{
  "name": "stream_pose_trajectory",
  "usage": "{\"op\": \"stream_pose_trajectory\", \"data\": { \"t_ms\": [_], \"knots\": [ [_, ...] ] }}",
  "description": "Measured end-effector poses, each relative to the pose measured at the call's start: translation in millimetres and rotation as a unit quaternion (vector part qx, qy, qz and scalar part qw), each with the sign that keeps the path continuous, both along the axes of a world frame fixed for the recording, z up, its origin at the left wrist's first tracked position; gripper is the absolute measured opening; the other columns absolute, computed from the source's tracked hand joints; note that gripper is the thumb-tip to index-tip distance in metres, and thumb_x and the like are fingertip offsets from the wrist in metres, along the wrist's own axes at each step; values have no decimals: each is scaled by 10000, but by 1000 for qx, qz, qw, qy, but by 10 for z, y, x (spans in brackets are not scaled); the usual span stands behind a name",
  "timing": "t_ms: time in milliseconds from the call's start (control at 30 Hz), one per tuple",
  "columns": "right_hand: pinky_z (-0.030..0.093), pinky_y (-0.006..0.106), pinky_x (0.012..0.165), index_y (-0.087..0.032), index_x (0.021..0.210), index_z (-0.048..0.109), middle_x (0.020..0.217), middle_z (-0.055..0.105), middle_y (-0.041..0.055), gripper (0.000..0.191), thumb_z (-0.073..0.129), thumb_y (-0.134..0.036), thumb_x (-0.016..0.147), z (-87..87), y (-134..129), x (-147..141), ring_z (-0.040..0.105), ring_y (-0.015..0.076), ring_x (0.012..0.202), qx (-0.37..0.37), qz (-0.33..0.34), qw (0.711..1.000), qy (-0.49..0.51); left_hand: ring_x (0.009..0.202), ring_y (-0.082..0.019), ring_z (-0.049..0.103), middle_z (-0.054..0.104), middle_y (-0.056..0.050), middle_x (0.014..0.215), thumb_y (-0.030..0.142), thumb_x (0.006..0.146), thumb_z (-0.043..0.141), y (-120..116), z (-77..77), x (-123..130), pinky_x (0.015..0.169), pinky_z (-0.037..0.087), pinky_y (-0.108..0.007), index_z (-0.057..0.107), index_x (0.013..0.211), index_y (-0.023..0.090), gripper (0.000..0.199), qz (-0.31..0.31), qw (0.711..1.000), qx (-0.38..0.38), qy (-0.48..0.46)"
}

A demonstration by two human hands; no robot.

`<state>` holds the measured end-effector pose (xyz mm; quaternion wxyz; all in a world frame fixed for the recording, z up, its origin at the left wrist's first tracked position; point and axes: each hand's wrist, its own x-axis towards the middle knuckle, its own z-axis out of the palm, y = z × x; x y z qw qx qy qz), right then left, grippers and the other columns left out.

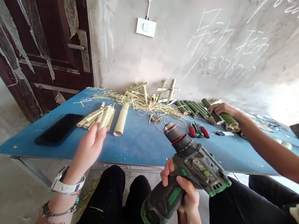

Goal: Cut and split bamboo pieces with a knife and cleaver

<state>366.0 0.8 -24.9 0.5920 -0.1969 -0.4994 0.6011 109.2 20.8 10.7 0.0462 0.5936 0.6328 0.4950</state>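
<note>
The blue table [144,146] spans from nine to three o'clock. The right hand [186,192], toward four o'clock, has its fingers clenched round the cordless drill [187,162]. The left hand [90,148], toward nine o'clock, pinches a split bamboo piece [106,117].

So on the table [143,152] you've got the phone [58,128] at the near left, then the bundle of split bamboo pieces [95,119] to its right and the upright-looking bamboo tube [121,119] just right of that. Behind those, the shavings [139,104] spread along the far side by the wall [158,53], with a row of bamboo lengths [194,109] to their right. The red-handled tools [199,130] sit nearer than that row, and the far right clutter is kinda hard to make out.
</note>
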Motion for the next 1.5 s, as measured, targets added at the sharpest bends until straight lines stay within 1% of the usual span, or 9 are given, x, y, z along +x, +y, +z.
{"op": "stream_pose_trajectory", "data": {
  "t_ms": [133, 400, 567, 800, 1067, 1167, 1267, 1400, 1500],
  "knots": [
    [355, 288, 522, -193, 881, 488, 809, 485, 37, 260, 537, -313, 656, 7, 22, 28, 456, 126, 561, -1, -32, 999, -6, 579, -182, 585, 600, -24, 652, 400, 860, 315, 18, 5, 1, 488, 396, -242, 494, 945, 195, 284, -1, 992, -83, 98],
    [335, 265, 507, -188, 805, 483, 741, 473, 13, 190, 516, -313, 666, 17, 81, 52, 454, 118, 548, -8, -15, 1000, 25, 788, -240, 598, 562, -97, 1069, 371, 859, 283, 128, -174, 12, 513, 395, -279, 467, 1113, 214, 351, 9, 948, -108, 301],
    [347, 259, 517, -199, 916, 469, 799, 506, 19, 276, 532, -269, 658, 22, 104, 64, 472, 118, 565, -17, -40, 998, 41, 717, -222, 588, 560, -94, 1023, 324, 866, 259, 178, -272, 24, 475, 368, -260, 453, 1140, 207, 356, 9, 922, -107, 371],
    [340, 245, 508, -181, 816, 490, 757, 488, 10, 195, 529, -286, 657, 22, 146, 113, 461, 106, 552, -27, -37, 998, 53, 704, -214, 565, 561, -98, 964, 296, 864, 281, 268, -423, 52, 509, 383, -273, 485, 1132, 177, 357, 1, 919, -71, 388],
    [417, 302, 578, -189, 909, 530, 811, 555, 41, 212, 516, -297, 727, -68, 201, 403, 505, 143, 618, 21, -120, 983, -139, 851, -229, 537, 564, -98, 954, 282, 869, 287, 338, -468, 48, 644, 405, -313, 479, 1149, 173, 356, -20, 915, -54, 399],
    [428, 325, 636, -229, 872, 549, 806, 570, 24, 166, 536, -252, 708, -56, 215, 610, 517, 169, 685, 120, -262, 906, -311, 896, -240, 527, 566, -97, 974, 308, 868, 296, 358, -500, 15, 665, 401, -323, 486, 1140, 178, 356, -18, 916, -48, 398],
    [402, 295, 610, -211, 827, 549, 820, 568, 40, 153, 523, -218, 676, 40, 210, 818, 509, 178, 702, 197, -377, 758, -494, 901, -246, 527, 572, -96, 976, 321, 864, 303, 373, -525, -12, 654, 396, -323, 495, 1134, 185, 357, -17, 917, -44, 397],
    [368, 278, 634, -170, 1038, 513, 980, 561, 78, 354, 489, -205, 687, 197, 241, 1002, 535, 180, 746, 199, -367, 583, -697, 890, -238, 532, 576, -92, 963, 322, 862, 307, 406, -552, -38, 644, 394, -313, 495, 1147, 178, 370, -32, 917, -43, 394],
    [352, 278, 666, -174, 1045, 513, 938, 569, 66, 344, 471, -192, 705, 219, 397, 1062, 545, 177, 757, 218, -307, 502, -778, 872, -230, 538, 578, -95, 964, 330, 861, 312, 427, -561, -49, 629, 396, -305, 502, 1146, 172, 377, -40, 920, -43, 388]
  ]
}}
